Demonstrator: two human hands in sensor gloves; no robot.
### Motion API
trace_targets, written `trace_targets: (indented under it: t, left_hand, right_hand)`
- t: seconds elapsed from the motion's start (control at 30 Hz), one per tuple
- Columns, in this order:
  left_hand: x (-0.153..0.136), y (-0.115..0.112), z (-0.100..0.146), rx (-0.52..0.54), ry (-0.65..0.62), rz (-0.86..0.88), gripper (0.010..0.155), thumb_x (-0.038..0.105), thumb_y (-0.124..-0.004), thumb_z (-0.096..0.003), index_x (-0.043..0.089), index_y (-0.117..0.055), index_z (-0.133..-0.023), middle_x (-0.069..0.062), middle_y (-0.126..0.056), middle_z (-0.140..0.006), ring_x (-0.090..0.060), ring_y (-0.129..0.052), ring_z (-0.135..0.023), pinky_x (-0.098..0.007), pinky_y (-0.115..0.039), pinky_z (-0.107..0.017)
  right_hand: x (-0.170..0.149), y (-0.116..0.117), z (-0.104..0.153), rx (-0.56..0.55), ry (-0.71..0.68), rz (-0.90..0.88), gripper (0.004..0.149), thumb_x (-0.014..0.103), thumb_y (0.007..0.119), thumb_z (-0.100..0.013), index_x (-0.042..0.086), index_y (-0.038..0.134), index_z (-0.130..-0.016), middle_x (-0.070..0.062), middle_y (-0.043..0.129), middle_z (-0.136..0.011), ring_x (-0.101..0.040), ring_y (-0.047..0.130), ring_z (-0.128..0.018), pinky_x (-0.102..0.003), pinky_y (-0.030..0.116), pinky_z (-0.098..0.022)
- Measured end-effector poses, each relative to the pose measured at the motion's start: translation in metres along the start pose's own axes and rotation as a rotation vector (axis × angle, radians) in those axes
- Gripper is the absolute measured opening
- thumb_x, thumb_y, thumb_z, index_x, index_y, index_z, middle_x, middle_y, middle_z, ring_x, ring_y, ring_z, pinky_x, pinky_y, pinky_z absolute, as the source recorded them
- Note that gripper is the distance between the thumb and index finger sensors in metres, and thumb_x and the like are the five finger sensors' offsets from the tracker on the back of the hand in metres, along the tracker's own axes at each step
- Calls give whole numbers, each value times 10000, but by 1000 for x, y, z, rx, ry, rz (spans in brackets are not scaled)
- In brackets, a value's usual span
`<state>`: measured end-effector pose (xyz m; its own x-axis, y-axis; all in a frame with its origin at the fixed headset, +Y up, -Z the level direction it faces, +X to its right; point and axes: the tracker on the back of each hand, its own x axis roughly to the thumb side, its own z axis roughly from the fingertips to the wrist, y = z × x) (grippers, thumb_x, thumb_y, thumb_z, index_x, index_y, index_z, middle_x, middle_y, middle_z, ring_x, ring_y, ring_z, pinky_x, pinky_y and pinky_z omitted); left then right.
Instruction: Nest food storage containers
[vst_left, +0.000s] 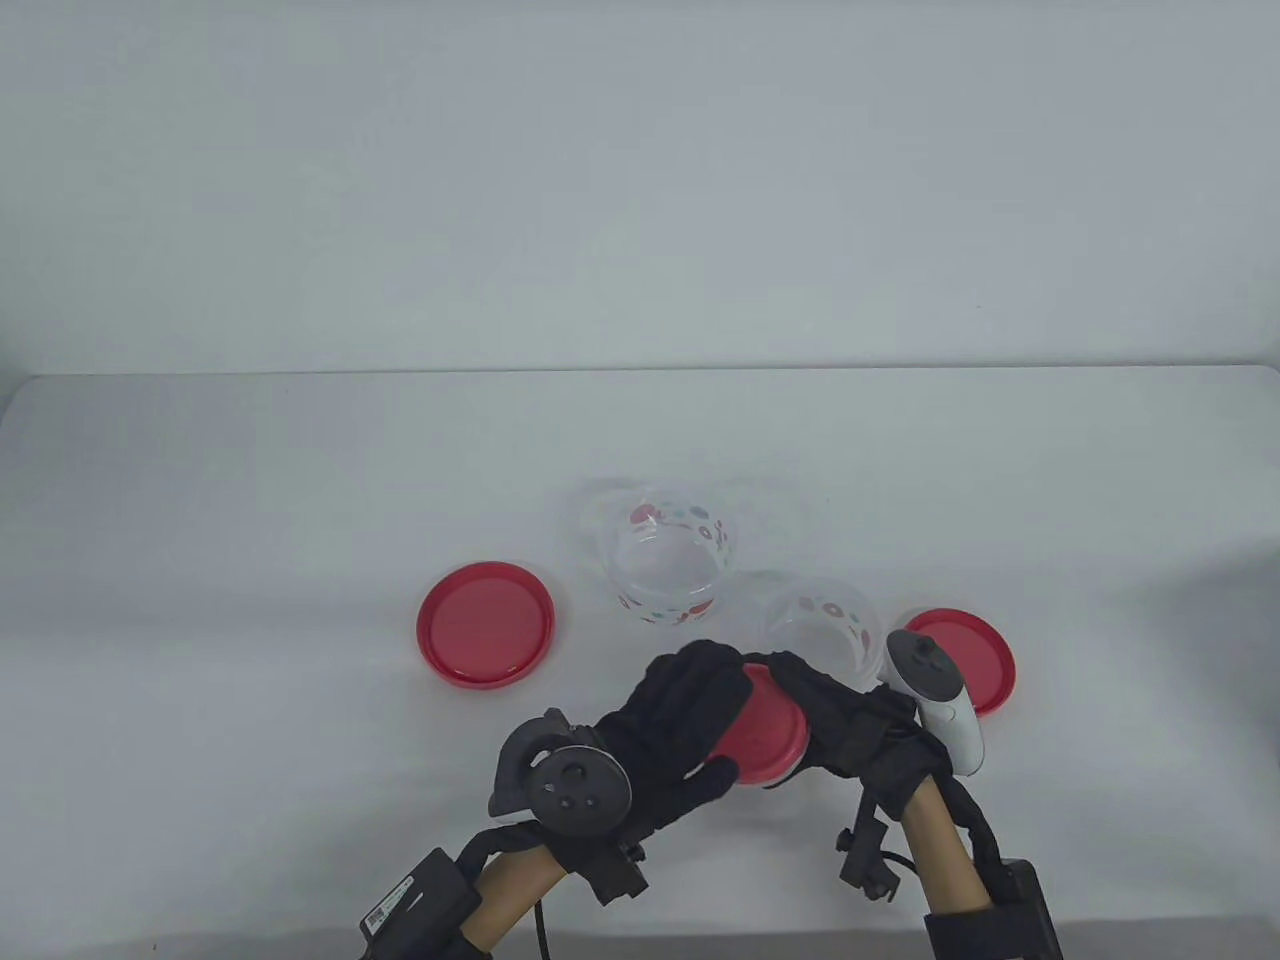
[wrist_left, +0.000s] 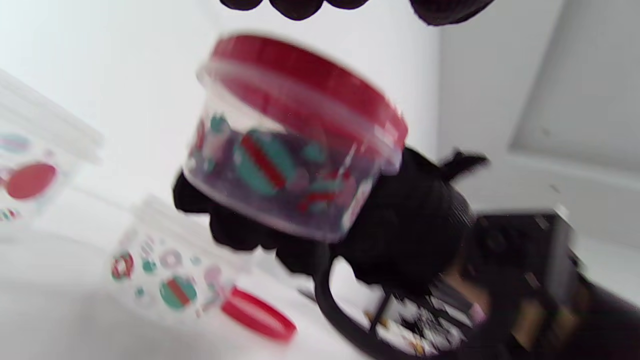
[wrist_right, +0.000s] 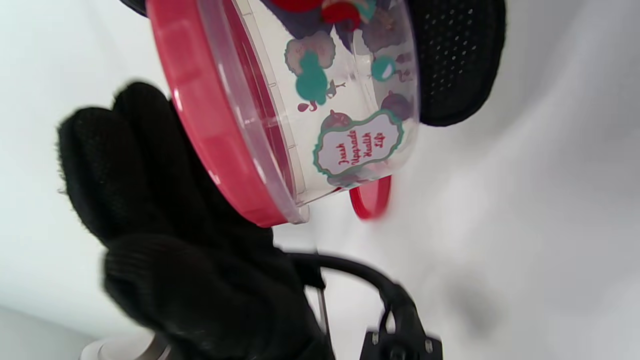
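A small clear patterned container with a red lid (vst_left: 765, 735) is held tilted above the table between both hands. My right hand (vst_left: 815, 715) grips its clear body (wrist_right: 350, 100); its fingers (wrist_right: 460, 65) wrap the base. My left hand (vst_left: 700, 720) cups the red lid (wrist_right: 210, 115), with fingers over the rim and the thumb under it. Two open patterned containers stand behind: a larger one (vst_left: 670, 565) and a smaller one (vst_left: 825, 625). The left wrist view is blurred; it shows the held container (wrist_left: 290, 170) against my right glove (wrist_left: 400, 235).
One loose red lid (vst_left: 485, 625) lies upside down at the left. Another red lid (vst_left: 975, 650) lies at the right, partly behind my right tracker (vst_left: 940, 700). The white table (vst_left: 250, 500) stretches back to a pale wall.
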<state>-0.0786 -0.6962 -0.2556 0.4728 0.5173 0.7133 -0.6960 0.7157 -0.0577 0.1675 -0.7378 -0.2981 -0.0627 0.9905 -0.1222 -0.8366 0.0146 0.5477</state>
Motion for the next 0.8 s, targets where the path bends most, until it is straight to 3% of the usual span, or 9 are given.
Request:
trace_targets:
  t: [0.07,0.17,0.27,0.33,0.57,0.7,0.8]
  left_hand:
    - [-9,8,4,57,178,2,716,570,-439,-626,231,-186,-1203,-105,-249,-1261,-421,-287,-1126,-537,-353,-826]
    - [-24,12,10,60,341,31,747,609,-429,-621,196,-248,-1217,-159,-428,-1217,-458,-468,-1035,-518,-527,-768]
    - [-39,12,16,11,451,100,753,640,-425,-616,196,-352,-1220,-115,-781,-999,-409,-782,-790,-461,-757,-563]
    - [-45,10,19,-35,508,173,756,642,-425,-620,177,-379,-1214,-70,-875,-869,-370,-859,-668,-423,-805,-459]
    - [-46,0,19,-105,569,305,635,500,-442,-675,98,-464,-1166,-12,-970,-638,-290,-940,-442,-348,-840,-277]
    - [-51,-1,22,-108,593,300,618,472,-457,-676,78,-484,-1152,-10,-979,-604,-272,-947,-410,-332,-842,-251]
    - [-50,-2,21,-112,588,292,615,466,-462,-677,76,-480,-1153,-20,-974,-605,-271,-945,-413,-331,-841,-255]
  right_hand:
    - [4,5,0,-74,-66,2,728,545,467,-674,-7,341,-1131,-326,350,-1114,-509,700,-815,-517,740,-481]
    - [7,12,0,-123,-130,-6,730,542,463,-672,-2,304,-1132,-320,306,-1120,-512,671,-835,-529,722,-500]
    - [7,20,-1,-160,-178,15,735,538,465,-669,8,253,-1131,-308,254,-1125,-516,626,-866,-544,695,-529]
    - [6,26,-3,-156,-194,41,737,536,462,-669,14,215,-1127,-301,211,-1125,-517,591,-888,-552,676,-546]
    - [-3,49,-9,-74,-185,60,743,528,432,-670,24,106,-1108,-290,95,-1110,-517,484,-931,-569,617,-593]
    - [-7,50,-11,-86,-154,67,742,530,438,-665,21,130,-1109,-297,113,-1108,-518,493,-927,-572,621,-585]
    - [-3,47,-7,-172,-151,167,732,531,467,-652,28,234,-1131,-290,202,-1129,-526,492,-928,-589,600,-588]
